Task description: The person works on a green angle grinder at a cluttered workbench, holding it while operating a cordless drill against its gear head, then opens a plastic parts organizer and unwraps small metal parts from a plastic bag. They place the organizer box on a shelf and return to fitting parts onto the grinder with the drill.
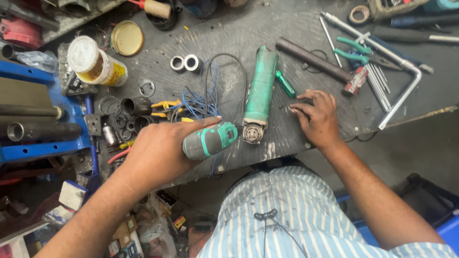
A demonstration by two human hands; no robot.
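My left hand [160, 148] grips a grey and green power-tool part [210, 139] just above the bench's near edge. To its right lies the long green body of an angle grinder [260, 91], its round metal gear end facing me. My right hand [315, 117] rests flat on the dark bench [239, 33] to the right of the grinder, fingers spread and pointing left over some small dark bits; it grips nothing. A small green screwdriver [286, 84] lies between that hand and the grinder.
Blue wires [198, 102] and a black cable tangle left of the grinder. Two metal rings [185, 62], a tipped white jar [95, 64], a brass lid [127, 37], a dark bar [313, 59], pliers [356, 50] and an L-shaped wrench [399, 81] lie around.
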